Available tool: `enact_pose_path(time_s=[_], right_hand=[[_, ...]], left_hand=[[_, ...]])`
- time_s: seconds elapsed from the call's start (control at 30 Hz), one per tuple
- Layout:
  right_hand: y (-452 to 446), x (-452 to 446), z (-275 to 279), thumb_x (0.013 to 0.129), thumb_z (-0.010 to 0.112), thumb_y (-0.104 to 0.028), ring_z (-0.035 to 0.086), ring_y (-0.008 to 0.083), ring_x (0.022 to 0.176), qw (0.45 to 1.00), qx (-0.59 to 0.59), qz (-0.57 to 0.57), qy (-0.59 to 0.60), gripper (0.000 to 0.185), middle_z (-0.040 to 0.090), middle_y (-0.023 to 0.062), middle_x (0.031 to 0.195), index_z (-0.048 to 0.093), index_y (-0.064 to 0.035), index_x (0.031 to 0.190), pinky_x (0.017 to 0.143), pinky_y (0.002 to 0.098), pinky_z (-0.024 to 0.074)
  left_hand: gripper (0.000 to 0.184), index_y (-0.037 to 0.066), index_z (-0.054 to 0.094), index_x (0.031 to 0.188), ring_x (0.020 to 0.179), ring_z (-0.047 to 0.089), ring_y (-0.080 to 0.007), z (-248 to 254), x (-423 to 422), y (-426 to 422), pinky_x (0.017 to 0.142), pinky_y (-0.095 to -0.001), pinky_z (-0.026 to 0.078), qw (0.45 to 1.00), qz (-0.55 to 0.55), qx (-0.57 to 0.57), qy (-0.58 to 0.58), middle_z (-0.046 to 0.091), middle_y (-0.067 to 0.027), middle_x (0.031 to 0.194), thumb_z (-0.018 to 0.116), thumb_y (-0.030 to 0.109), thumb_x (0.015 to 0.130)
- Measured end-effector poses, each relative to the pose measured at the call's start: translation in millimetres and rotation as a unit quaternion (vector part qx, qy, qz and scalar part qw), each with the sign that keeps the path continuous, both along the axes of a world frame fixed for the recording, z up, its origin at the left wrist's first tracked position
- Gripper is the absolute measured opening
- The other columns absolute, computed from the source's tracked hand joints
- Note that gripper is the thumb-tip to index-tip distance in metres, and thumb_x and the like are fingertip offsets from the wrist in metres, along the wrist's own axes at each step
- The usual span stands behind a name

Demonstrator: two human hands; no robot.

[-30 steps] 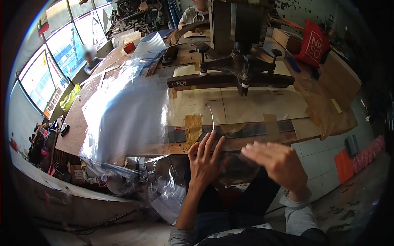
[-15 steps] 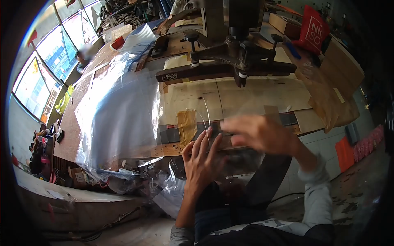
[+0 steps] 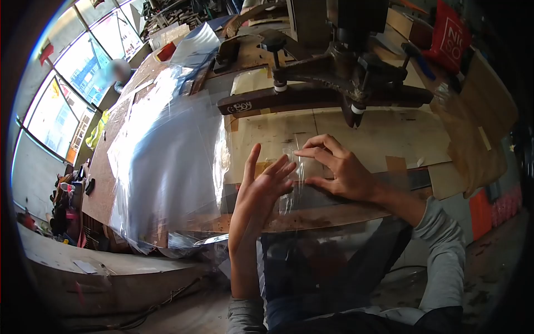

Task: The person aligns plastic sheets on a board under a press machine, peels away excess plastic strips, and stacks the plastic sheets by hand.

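Observation:
Beneath both hands, a clear plastic sheet (image 3: 317, 245) lies over the front of the work surface and hangs past its edge above my lap; bright reflections mark it. My left hand (image 3: 258, 186) hovers at the sheet's left part, with one finger raised and the others spread and slightly bent. To its right, my right hand (image 3: 347, 172) rests on or just over the sheet, thumb and forefinger apart. Whether its fingertips touch the film is hard to tell. Just beyond the hands is the pale board (image 3: 367, 131) under the press.
A dark metal press head (image 3: 328, 97) overhangs the board. Left of my hands lies a stack of clear plastic sheets (image 3: 167, 156). Brown paper (image 3: 481, 145) and a red bag (image 3: 449, 36) are at right. A person (image 3: 119, 72) is by the windows.
A clear sheet now spans the table's front edge and my lap. My right hand has come down onto its area; my left has risen slightly. The view has shifted a little.

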State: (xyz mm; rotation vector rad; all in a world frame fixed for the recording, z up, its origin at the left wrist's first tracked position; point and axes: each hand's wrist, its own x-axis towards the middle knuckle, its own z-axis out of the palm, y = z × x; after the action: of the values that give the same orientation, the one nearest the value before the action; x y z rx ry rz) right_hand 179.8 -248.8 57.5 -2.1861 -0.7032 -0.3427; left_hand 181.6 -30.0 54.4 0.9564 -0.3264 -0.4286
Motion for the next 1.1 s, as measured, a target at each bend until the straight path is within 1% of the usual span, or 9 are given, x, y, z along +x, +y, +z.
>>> enact_pose_path(time_s=[0.07, 0.2, 0.23, 0.33, 0.43, 0.8, 0.93, 1.03, 1.1], right_hand=[[-2, -1, 4, 0.077, 0.074, -0.013, 0.051, 0.0306, 0.113, 1.0, 0.016, -0.021, -0.009, 0.054, 0.05, 0.0151, 0.118, 0.053, -0.0059, 0.127, 0.095, 0.0379, 0.0439], [-1, -1, 7, 0.079, 0.068, -0.006, 0.055, 0.0258, 0.104, 0.99, 0.027, -0.108, -0.085, 0.051, 0.053, 0.0136, 0.113, 0.051, -0.0043, 0.127, 0.086, 0.0336, 0.0471], [-1, -1, 8, 0.08, 0.066, -0.004, 0.057, 0.0235, 0.1, 0.986, 0.033, -0.129, -0.098, 0.049, 0.055, 0.0127, 0.11, 0.051, -0.0039, 0.127, 0.083, 0.0316, 0.048], [-10, -1, 14, 0.083, 0.061, -0.002, 0.057, 0.0125, 0.081, 0.975, 0.174, -0.036, 0.13, 0.043, 0.06, 0.006, 0.091, 0.052, -0.0038, 0.125, 0.071, 0.0253, 0.0463], [-18, 2, 17, 0.089, 0.056, -0.003, 0.053, 0.0052, 0.074, 0.947, 0.255, 0.019, 0.194, 0.038, 0.058, 0.0023, 0.086, 0.049, -0.0018, 0.126, 0.069, 0.0235, 0.0472], [-18, -1, 23, 0.091, 0.056, -0.001, 0.053, 0.0051, 0.073, 0.945, 0.259, 0.05, 0.192, 0.041, 0.057, 0.0021, 0.083, 0.049, -0.0005, 0.131, 0.062, 0.021, 0.0442], [-17, -3, 26, 0.085, 0.061, 0.001, 0.052, 0.0036, 0.069, 0.945, 0.269, 0.033, 0.186, 0.043, 0.061, 0.0001, 0.08, 0.054, -0.0035, 0.127, 0.064, 0.0202, 0.042], [-30, 2, 40, 0.084, 0.065, -0.003, 0.058, 0.0063, 0.07, 0.967, 0.168, 0.047, 0.187, 0.044, 0.065, 0.0039, 0.08, 0.053, -0.0017, 0.127, 0.063, 0.0223, 0.046], [-47, -4, 60, 0.084, 0.067, -0.005, 0.061, 0.0086, 0.069, 0.951, 0.11, 0.039, 0.287, 0.045, 0.067, 0.0061, 0.079, 0.053, -0.0006, 0.126, 0.062, 0.0239, 0.0477]], left_hand=[[0.079, 0.016, 0.004, 0.152, 0.12, 0.05, -0.0222, 9, -2, -9, 0.096, -0.032, 0.042, 0.992, 0.018, 0.114, -0.048, 0.046, -0.0256, 0.137, 0.051, 0.001, 0.091], [0.08, 0.015, 0.007, 0.152, 0.088, 0.052, -0.0101, 12, -1, -10, 0.087, -0.0234, 0.043, 0.996, -0.001, 0.083, -0.017, 0.052, -0.0238, 0.132, 0.037, -0.011, 0.083], [0.081, 0.015, 0.007, 0.152, 0.088, 0.052, -0.0102, 12, 0, -9, 0.088, -0.0239, 0.043, 0.996, -0.003, 0.083, -0.014, 0.054, -0.0236, 0.13, 0.038, -0.011, 0.082], [0.081, 0.013, 0.007, 0.152, 0.09, 0.055, -0.0116, 10, -1, -9, 0.091, -0.0255, 0.042, 0.997, -0.004, 0.072, -0.006, 0.058, -0.0239, 0.125, 0.038, -0.01, 0.081], [0.08, 0.009, 0.007, 0.152, 0.099, 0.059, -0.0158, 12, -4, -12, 0.094, -0.0278, 0.041, 0.998, 0.008, 0.061, -0.007, 0.06, -0.0257, 0.12, 0.039, -0.009, 0.081], [0.075, 0.003, 0.012, 0.15, 0.11, 0.061, -0.0299, 11, -5, -12, 0.101, -0.0368, 0.04, 0.997, 0.021, 0.064, -0.028, 0.064, -0.0259, 0.108, 0.038, -0.009, 0.081], [0.064, 0.001, 0.028, 0.143, 0.093, 0.063, -0.0195, 13, -9, -15, 0.086, -0.0284, 0.046, 0.997, 0.051, 0.053, 0.006, 0.064, -0.0239, 0.108, 0.042, -0.009, 0.082], [0.056, 0.001, 0.036, 0.137, 0.079, 0.058, -0.0109, 12, -9, -11, 0.074, -0.0219, 0.046, 0.995, 0.075, 0.055, 0.021, 0.064, -0.0225, 0.11, 0.044, -0.008, 0.082], [0.054, 0.001, 0.039, 0.134, 0.071, 0.053, -0.0069, 7, -4, -9, 0.067, -0.0187, 0.044, 0.995, 0.097, 0.009, 0.031, 0.064, -0.0217, 0.11, 0.045, -0.008, 0.082]])
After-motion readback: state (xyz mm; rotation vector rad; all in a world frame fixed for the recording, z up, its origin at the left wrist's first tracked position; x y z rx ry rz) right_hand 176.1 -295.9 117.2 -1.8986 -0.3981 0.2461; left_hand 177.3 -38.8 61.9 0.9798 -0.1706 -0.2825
